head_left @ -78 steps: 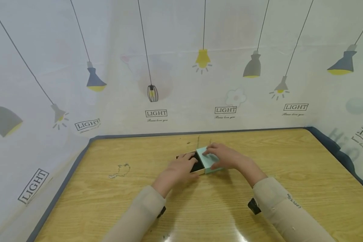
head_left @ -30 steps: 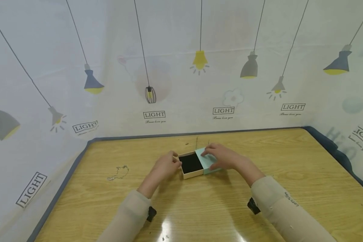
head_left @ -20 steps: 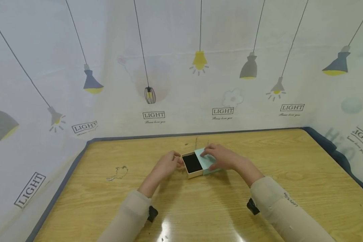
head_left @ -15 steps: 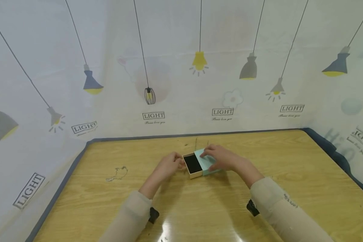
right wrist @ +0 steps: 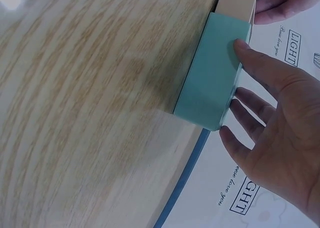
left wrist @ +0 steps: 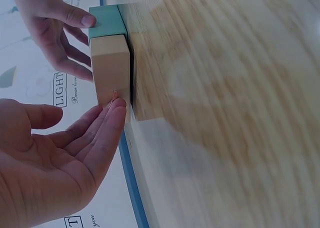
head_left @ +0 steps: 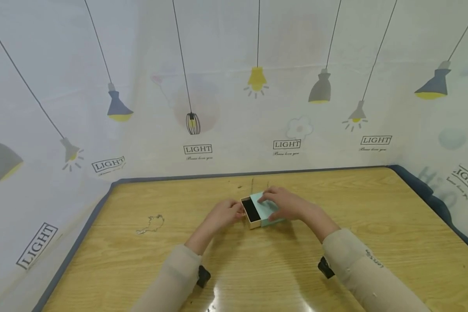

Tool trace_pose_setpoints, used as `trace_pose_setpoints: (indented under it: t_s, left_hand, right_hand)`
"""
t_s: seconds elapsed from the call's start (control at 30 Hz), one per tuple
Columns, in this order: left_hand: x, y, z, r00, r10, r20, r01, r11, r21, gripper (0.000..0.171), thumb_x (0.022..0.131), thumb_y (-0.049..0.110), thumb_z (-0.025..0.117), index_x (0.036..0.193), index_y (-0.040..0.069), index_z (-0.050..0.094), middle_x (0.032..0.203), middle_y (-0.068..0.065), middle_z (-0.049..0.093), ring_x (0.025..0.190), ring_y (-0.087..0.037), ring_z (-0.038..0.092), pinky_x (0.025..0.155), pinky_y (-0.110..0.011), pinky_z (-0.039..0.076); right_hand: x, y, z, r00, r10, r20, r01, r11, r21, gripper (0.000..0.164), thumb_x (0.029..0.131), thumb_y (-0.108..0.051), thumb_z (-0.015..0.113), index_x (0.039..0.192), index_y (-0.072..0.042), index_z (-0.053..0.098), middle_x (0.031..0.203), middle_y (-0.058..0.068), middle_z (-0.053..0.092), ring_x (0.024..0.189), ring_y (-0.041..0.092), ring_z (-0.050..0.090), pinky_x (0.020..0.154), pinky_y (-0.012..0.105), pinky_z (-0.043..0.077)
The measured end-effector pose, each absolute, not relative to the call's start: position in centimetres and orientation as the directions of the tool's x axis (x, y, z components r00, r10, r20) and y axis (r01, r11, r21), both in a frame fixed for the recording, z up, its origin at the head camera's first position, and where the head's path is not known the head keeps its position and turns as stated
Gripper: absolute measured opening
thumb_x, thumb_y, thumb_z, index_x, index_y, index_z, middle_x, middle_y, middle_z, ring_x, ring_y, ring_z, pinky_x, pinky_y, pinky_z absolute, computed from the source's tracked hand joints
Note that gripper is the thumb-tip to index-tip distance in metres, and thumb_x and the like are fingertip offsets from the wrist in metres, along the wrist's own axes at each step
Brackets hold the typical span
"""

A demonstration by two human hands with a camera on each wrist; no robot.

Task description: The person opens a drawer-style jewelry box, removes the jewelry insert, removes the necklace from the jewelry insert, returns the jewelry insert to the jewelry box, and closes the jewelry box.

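A small slide-out box lies at mid-table, its cream drawer (head_left: 251,210) with a black lining partly out of a mint-green sleeve (head_left: 263,209). My left hand (head_left: 225,214) touches the drawer's left end with nearly straight fingertips, right by a small ribbon loop (left wrist: 115,94). Over the sleeve, my right hand (head_left: 288,203) holds it, thumb on the near side (right wrist: 220,63) and other fingers (right wrist: 250,105) across the top. A thin silver chain (head_left: 141,232), like a necklace, lies loose on the table to the left.
The wood-grain table (head_left: 335,268) has a dark blue edge (head_left: 203,176) at the back. Behind it hangs a white cloth (head_left: 234,99) printed with lamps. Black straps with cameras (head_left: 203,276) sit under both wrists.
My left hand drew back from over the drawer to its left end, then moved right. The drawer has slid farther into the sleeve, showing less black lining. My right hand stayed on the sleeve.
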State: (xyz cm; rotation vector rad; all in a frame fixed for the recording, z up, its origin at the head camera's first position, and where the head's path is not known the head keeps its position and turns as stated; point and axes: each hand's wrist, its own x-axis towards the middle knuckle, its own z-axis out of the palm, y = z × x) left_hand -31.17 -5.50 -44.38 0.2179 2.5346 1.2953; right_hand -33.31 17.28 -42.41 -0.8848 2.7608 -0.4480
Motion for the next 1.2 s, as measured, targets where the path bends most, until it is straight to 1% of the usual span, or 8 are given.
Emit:
trace_pose_setpoints:
  t_s: [0.27,0.57,0.8,0.93,1.0,1.07,1.13,1.2]
  left_hand:
    - [-31.2,-5.1,-44.4,-0.945,0.264,-0.193,-0.006,0.576,0.817,0.038,0.107,0.024,0.041,0.125,0.0,0.063,0.116,-0.015,0.07,0.107,-0.027,0.068,0.083,-0.035,0.059]
    - [-31.3,-4.8,-44.5,-0.941,0.273,-0.203,-0.021,0.549,0.836,0.038,0.108,0.024,0.041,0.127,-0.001,0.063,0.12,-0.017,0.069,0.111,-0.029,0.067,0.089,-0.038,0.058]
    - [-31.6,-4.4,-44.4,-0.938,0.287,-0.195,0.005,0.574,0.819,0.039,0.108,0.027,0.04,0.126,0.002,0.064,0.12,-0.015,0.069,0.109,-0.027,0.068,0.082,-0.032,0.058]
    - [-31.9,-4.0,-44.3,-0.937,0.299,-0.181,0.032,0.589,0.807,0.038,0.107,0.027,0.04,0.121,0.003,0.066,0.113,-0.014,0.07,0.094,-0.023,0.066,0.068,-0.025,0.05]
    - [-32.1,-3.7,-44.4,-0.932,0.318,-0.171,0.051,0.585,0.809,0.038,0.107,0.027,0.04,0.119,0.002,0.066,0.108,-0.016,0.07,0.08,-0.019,0.062,0.062,-0.023,0.045]
    - [-32.2,-3.4,-44.5,-0.927,0.336,-0.165,0.063,0.573,0.817,0.038,0.107,0.026,0.04,0.117,0.001,0.066,0.102,-0.017,0.069,0.071,-0.015,0.055,0.059,-0.022,0.043]
    - [-32.3,-3.1,-44.6,-0.924,0.345,-0.163,0.063,0.559,0.827,0.038,0.107,0.027,0.039,0.113,0.0,0.066,0.097,-0.017,0.068,0.066,-0.014,0.052,0.058,-0.022,0.043]
    - [-32.1,-2.8,-44.6,-0.927,0.337,-0.166,0.048,0.545,0.837,0.037,0.107,0.027,0.04,0.115,-0.001,0.064,0.098,-0.017,0.067,0.07,-0.017,0.055,0.06,-0.023,0.044]
  right_hand:
    - [-33.2,17.3,-42.3,-0.794,-0.601,-0.093,-0.54,0.767,-0.347,0.051,0.087,-0.018,0.078,0.134,-0.008,0.059,0.145,0.019,0.049,0.137,0.042,0.043,0.113,0.056,0.039]
    - [-33.2,17.3,-42.3,-0.796,-0.597,-0.1,-0.534,0.77,-0.348,0.051,0.087,-0.018,0.078,0.134,-0.009,0.059,0.145,0.018,0.049,0.137,0.042,0.043,0.113,0.056,0.039]
    - [-33.5,17.4,-42.3,-0.797,-0.595,-0.101,-0.533,0.772,-0.346,0.052,0.086,-0.018,0.079,0.133,-0.009,0.06,0.144,0.018,0.049,0.136,0.041,0.043,0.113,0.055,0.039]
    - [-33.7,17.5,-42.3,-0.793,-0.603,-0.088,-0.545,0.767,-0.34,0.052,0.085,-0.018,0.08,0.132,-0.009,0.06,0.143,0.018,0.05,0.134,0.041,0.045,0.112,0.055,0.04]
    - [-33.7,17.6,-42.3,-0.793,-0.604,-0.084,-0.549,0.767,-0.333,0.051,0.085,-0.018,0.08,0.131,-0.009,0.061,0.142,0.018,0.051,0.133,0.041,0.046,0.111,0.055,0.041]
    - [-33.7,17.5,-42.2,-0.79,-0.607,-0.083,-0.554,0.766,-0.324,0.051,0.084,-0.018,0.08,0.13,-0.009,0.061,0.14,0.018,0.052,0.131,0.04,0.048,0.11,0.054,0.042]
    - [-33.7,17.4,-42.2,-0.789,-0.608,-0.087,-0.556,0.767,-0.32,0.05,0.084,-0.017,0.08,0.129,-0.009,0.062,0.139,0.017,0.052,0.13,0.04,0.049,0.109,0.053,0.043]
    - [-33.6,17.3,-42.3,-0.789,-0.608,-0.089,-0.556,0.768,-0.318,0.05,0.084,-0.017,0.081,0.129,-0.009,0.062,0.138,0.017,0.053,0.128,0.039,0.05,0.108,0.053,0.044]
